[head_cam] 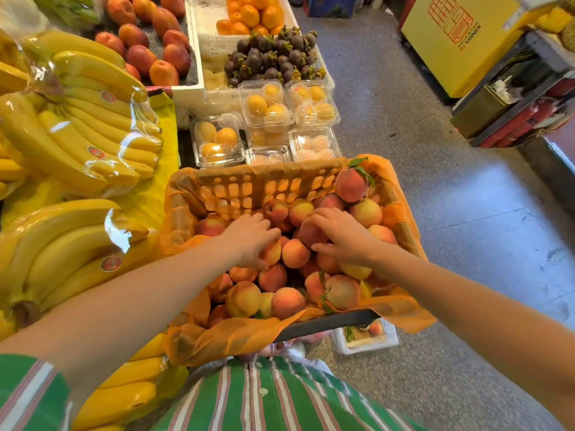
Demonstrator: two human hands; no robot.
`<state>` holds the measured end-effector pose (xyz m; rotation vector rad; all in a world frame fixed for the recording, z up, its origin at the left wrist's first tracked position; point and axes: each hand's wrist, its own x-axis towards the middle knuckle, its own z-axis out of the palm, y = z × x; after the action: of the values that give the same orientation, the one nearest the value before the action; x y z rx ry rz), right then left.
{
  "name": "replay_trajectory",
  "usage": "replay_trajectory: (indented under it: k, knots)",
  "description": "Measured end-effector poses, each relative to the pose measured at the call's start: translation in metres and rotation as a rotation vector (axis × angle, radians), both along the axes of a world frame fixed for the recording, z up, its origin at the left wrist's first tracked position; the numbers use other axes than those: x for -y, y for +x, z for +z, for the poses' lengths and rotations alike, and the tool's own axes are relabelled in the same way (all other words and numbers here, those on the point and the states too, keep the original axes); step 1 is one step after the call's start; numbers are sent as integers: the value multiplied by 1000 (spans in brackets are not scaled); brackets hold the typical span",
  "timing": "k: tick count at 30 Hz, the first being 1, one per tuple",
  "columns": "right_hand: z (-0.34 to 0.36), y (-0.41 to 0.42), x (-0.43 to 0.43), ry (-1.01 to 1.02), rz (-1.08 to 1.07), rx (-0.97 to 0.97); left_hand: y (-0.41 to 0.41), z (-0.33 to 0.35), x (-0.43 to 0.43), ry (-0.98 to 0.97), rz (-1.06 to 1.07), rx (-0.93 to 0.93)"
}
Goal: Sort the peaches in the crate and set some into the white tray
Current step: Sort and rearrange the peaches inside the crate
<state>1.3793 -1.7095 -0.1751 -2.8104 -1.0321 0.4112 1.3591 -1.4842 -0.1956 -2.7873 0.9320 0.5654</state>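
Note:
A black crate point(326, 323) lined with orange mesh point(236, 188) holds several peaches in front of me. My left hand point(249, 241) reaches into the pile and curls around a yellow-orange peach point(272, 252). My right hand point(342, 236) grips a darker red peach point(311, 235) near the crate's middle. A peach with green leaves point(351, 184) sits high at the far right corner. A white tray point(365, 339) stands on the floor below the crate's right end, mostly hidden, with one peach point(376, 328) showing in it.
Wrapped banana bunches point(77, 119) lie on yellow cloth at the left. Clear boxes of yellow fruit point(270, 107) stand beyond the crate, with mangosteens point(273, 57) and oranges point(252, 14) in white foam boxes behind. Grey floor point(435, 181) stretches right toward a yellow box point(460, 42).

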Motion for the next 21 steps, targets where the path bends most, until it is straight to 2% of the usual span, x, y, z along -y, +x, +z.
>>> replay_trajectory:
  k: [2, 10, 15, 21]
  knots:
    - [-3, 4, 1, -93, -10, 58, 3, -10, 4, 11, -1, -18]
    - [-13, 9, -13, -247, 100, 140, 20, -14, 3, 8, -31, 24]
    - [-7, 17, -15, -270, 153, 155, 32, -2, -9, -42, 57, 145]
    - [-10, 20, -11, -246, 164, 108, 27, 3, -11, -12, 128, 178]
